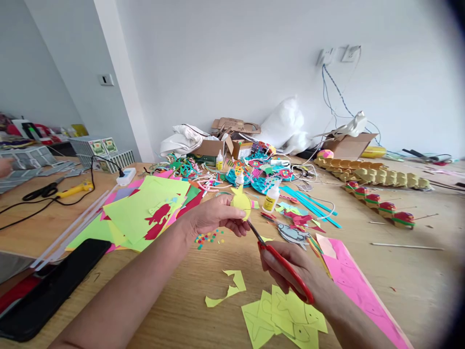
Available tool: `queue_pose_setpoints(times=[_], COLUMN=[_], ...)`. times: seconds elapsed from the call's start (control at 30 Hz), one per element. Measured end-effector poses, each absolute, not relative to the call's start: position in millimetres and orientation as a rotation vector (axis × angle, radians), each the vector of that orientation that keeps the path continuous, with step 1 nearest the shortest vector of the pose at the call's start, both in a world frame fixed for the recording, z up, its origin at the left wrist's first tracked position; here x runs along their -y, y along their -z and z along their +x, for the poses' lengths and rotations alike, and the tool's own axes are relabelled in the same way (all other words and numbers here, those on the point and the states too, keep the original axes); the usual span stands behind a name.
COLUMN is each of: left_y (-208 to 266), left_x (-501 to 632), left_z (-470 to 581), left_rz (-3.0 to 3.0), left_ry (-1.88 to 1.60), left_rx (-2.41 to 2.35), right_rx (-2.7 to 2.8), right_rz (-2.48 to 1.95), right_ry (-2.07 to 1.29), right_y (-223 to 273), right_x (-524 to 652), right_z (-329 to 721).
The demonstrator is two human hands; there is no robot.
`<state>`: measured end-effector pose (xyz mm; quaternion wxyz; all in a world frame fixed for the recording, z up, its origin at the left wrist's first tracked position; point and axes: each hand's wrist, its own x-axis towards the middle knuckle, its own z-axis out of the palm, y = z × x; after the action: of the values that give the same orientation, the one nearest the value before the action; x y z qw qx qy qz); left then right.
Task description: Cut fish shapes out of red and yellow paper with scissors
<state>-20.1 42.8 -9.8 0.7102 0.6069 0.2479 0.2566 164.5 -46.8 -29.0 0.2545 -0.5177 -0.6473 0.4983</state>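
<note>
The left hand (220, 213) pinches a round yellow paper cutout (240, 202); the right hand (290, 264) clasps red-handled metal scissors (264, 245). Rotating the cutout should smooth curves.

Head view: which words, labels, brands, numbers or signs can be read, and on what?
No text is legible.
Front glue bottle: yellow label, print too small to read.
Rear glue bottle: yellow label, too small.
Stacked packs, left: green-and-white labels, too blurred.
Held yellow cutout: no lettering discernible.

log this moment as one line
left hand: holding yellow paper cutout | right hand: holding red-handled scissors | blades: near cutout | yellow offcut: on table
</note>
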Motion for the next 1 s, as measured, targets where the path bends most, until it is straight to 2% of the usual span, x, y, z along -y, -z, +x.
queue_pose_setpoints(times=[1.0], left_y=[13], left_x=[-46], left_z=[-26], left_rz=[1.384], left_ry=[-0.309], left_rx=[-0.45], right_rx=[2.082], right_rz=[-1.389], right_ry=[-1.252], right_y=[31], right_x=[47], right_z=[176])
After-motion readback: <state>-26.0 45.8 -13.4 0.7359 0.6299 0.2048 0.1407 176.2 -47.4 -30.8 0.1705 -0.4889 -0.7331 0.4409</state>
